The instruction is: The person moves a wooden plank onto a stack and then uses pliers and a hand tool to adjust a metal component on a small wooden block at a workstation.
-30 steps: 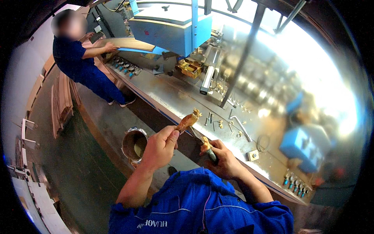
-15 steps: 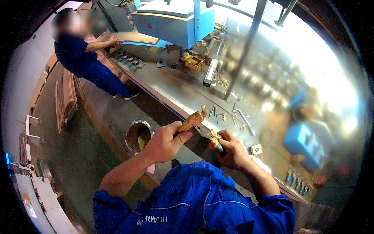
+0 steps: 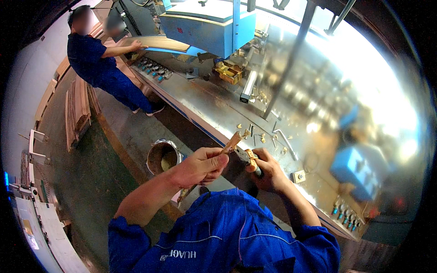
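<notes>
My left hand (image 3: pixel 205 167) is closed round a flat brown strip (image 3: pixel 232 141), wooden-looking, with a rough, yellowish crusted far end. A thin brown length shows below that hand; whether it belongs to the strip I cannot tell. My right hand (image 3: pixel 269 172) grips a pair of pliers (image 3: pixel 242 155) by handles crusted with something yellowish. The plier jaws lie close beside the strip; whether they touch it is unclear. Both hands are in front of my body, by the near edge of the metal workbench (image 3: pixel 207 107).
Hex keys (image 3: pixel 287 144), bolts and yellowish crumbs lie on the bench. A bucket (image 3: pixel 154 157) with yellowish contents stands on the floor. A blue machine head (image 3: pixel 200 32) overhangs the bench; a steel post (image 3: pixel 291 59) rises from it. Far left, a co-worker (image 3: pixel 93 59) touches curved boards (image 3: pixel 159 42).
My left hand has turned and shifted slightly right, so the strip now stands steeper and more edge-on. The pliers stay beside it in my right hand.
</notes>
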Action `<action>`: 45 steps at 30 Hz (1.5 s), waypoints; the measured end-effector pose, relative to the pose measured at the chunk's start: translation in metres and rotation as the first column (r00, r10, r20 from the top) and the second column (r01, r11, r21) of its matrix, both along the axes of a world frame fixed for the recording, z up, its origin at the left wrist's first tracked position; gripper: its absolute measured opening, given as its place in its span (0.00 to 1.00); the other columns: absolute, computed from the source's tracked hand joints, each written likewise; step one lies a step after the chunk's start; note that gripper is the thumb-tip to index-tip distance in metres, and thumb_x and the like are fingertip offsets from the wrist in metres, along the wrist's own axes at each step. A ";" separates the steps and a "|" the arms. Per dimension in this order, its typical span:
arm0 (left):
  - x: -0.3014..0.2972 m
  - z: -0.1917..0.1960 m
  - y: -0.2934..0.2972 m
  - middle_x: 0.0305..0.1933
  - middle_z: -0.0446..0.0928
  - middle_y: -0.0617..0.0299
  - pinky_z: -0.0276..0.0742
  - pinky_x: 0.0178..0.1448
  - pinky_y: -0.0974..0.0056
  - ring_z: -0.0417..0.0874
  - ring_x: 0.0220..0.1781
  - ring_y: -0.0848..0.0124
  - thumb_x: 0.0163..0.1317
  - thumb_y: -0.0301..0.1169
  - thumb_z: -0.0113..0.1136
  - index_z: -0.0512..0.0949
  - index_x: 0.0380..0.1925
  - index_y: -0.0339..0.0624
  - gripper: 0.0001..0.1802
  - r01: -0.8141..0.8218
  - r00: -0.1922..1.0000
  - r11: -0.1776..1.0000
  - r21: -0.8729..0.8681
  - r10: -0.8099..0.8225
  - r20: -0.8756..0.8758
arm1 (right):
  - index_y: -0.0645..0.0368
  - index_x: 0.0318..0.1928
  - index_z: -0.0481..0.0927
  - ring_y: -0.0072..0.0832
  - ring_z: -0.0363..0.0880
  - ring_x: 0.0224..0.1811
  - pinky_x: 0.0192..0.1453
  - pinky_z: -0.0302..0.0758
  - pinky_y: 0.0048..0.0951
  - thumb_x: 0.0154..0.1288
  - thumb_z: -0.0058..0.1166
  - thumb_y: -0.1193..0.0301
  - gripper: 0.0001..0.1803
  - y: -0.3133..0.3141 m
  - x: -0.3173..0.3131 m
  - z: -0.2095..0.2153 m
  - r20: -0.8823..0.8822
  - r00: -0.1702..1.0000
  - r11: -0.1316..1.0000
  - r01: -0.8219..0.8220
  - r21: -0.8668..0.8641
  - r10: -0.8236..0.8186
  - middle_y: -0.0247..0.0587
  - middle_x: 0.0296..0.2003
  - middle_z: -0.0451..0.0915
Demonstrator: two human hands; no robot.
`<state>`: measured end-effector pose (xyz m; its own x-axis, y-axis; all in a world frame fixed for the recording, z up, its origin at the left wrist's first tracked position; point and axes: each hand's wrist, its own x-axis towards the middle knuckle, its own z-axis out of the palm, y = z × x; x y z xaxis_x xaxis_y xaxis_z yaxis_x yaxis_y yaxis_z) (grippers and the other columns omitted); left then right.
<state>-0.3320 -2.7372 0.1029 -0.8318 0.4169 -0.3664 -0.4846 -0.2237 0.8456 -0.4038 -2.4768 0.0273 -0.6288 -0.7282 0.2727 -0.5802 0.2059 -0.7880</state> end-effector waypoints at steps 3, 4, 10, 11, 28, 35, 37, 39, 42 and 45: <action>-0.005 0.001 0.005 0.23 0.69 0.69 0.66 0.26 0.68 0.70 0.23 0.77 0.75 0.45 0.56 0.74 0.38 0.40 0.18 -0.217 0.954 0.899 -0.380 0.113 -0.278 | 0.54 0.55 0.81 0.50 0.74 0.63 0.67 0.72 0.42 0.53 0.57 0.83 0.26 -0.002 0.005 0.001 -0.037 0.999 1.000 0.021 0.016 -0.020 0.54 0.60 0.72; -0.005 0.002 0.006 0.23 0.71 0.67 0.68 0.28 0.65 0.72 0.24 0.75 0.75 0.43 0.56 0.73 0.37 0.38 0.18 -0.322 0.909 0.808 -0.494 0.118 -0.399 | 0.52 0.60 0.79 0.51 0.67 0.70 0.75 0.65 0.43 0.51 0.55 0.85 0.33 0.000 0.007 0.003 0.047 0.999 0.997 -0.023 0.067 0.020 0.55 0.68 0.66; -0.002 0.009 0.008 0.26 0.70 0.57 0.71 0.38 0.59 0.74 0.31 0.69 0.71 0.36 0.59 0.72 0.35 0.37 0.13 -0.432 0.846 0.637 -0.638 0.041 -0.532 | 0.54 0.63 0.75 0.54 0.62 0.73 0.75 0.63 0.47 0.49 0.54 0.85 0.36 0.002 0.020 0.015 0.140 0.987 0.996 -0.077 0.033 0.072 0.57 0.72 0.62; -0.001 0.010 0.008 0.26 0.71 0.55 0.71 0.38 0.58 0.75 0.32 0.69 0.71 0.36 0.59 0.72 0.35 0.37 0.13 -0.434 0.842 0.612 -0.661 0.015 -0.539 | 0.56 0.62 0.75 0.55 0.63 0.72 0.74 0.65 0.47 0.49 0.54 0.86 0.35 0.002 0.020 0.017 0.101 0.991 0.996 -0.089 0.019 0.087 0.57 0.71 0.63; 0.009 0.018 0.027 0.32 0.78 0.39 0.75 0.37 0.50 0.83 0.39 0.40 0.71 0.35 0.59 0.73 0.39 0.35 0.13 -0.486 0.783 0.546 -0.683 -0.075 -0.617 | 0.53 0.54 0.78 0.51 0.72 0.62 0.66 0.73 0.44 0.49 0.55 0.84 0.28 0.010 0.029 0.023 0.104 0.994 1.000 -0.024 0.016 0.023 0.54 0.57 0.72; 0.009 0.018 0.015 0.25 0.73 0.58 0.71 0.32 0.58 0.74 0.26 0.68 0.74 0.39 0.56 0.73 0.39 0.37 0.14 -0.256 0.850 0.729 -0.635 -0.143 -0.507 | 0.54 0.47 0.80 0.52 0.74 0.61 0.65 0.74 0.42 0.48 0.57 0.84 0.23 0.019 0.022 0.024 0.093 0.995 0.999 -0.045 0.016 0.044 0.53 0.57 0.73; 0.010 0.016 0.014 0.24 0.69 0.66 0.67 0.30 0.64 0.67 0.26 0.77 0.76 0.40 0.55 0.73 0.40 0.38 0.14 -0.119 0.938 0.831 -0.543 -0.085 -0.335 | 0.55 0.50 0.80 0.50 0.75 0.60 0.64 0.75 0.41 0.49 0.59 0.83 0.24 0.022 0.018 0.022 0.107 0.993 0.998 -0.060 0.022 0.057 0.53 0.57 0.73; 0.011 0.016 0.013 0.23 0.67 0.70 0.63 0.26 0.68 0.65 0.23 0.80 0.77 0.41 0.54 0.73 0.39 0.41 0.14 -0.060 0.969 0.908 -0.415 -0.048 -0.244 | 0.56 0.51 0.80 0.49 0.76 0.59 0.63 0.75 0.41 0.49 0.60 0.83 0.25 0.023 0.016 0.021 0.053 0.996 0.997 -0.076 0.024 0.074 0.53 0.57 0.73; 0.013 0.018 0.008 0.21 0.63 0.73 0.57 0.22 0.74 0.61 0.20 0.84 0.77 0.43 0.53 0.71 0.38 0.45 0.14 0.076 0.997 0.988 -0.135 -0.080 -0.021 | 0.58 0.50 0.81 0.49 0.77 0.58 0.61 0.76 0.41 0.51 0.63 0.80 0.22 0.022 0.015 0.018 0.017 0.998 0.998 -0.068 -0.013 0.068 0.53 0.56 0.74; 0.012 0.017 0.004 0.20 0.62 0.74 0.53 0.18 0.75 0.59 0.16 0.84 0.76 0.46 0.54 0.70 0.35 0.47 0.16 0.161 0.983 0.985 0.060 -0.165 0.076 | 0.59 0.48 0.82 0.49 0.77 0.57 0.59 0.77 0.41 0.54 0.66 0.77 0.18 0.022 0.015 0.017 -0.153 0.988 0.999 -0.014 0.032 0.019 0.53 0.54 0.75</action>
<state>-0.3200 -2.7334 0.1194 -0.7199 0.5652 -0.4029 -0.5842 -0.1799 0.7914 -0.3889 -2.4548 0.0443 -0.5689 -0.7479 0.3421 -0.6972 0.2178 -0.6830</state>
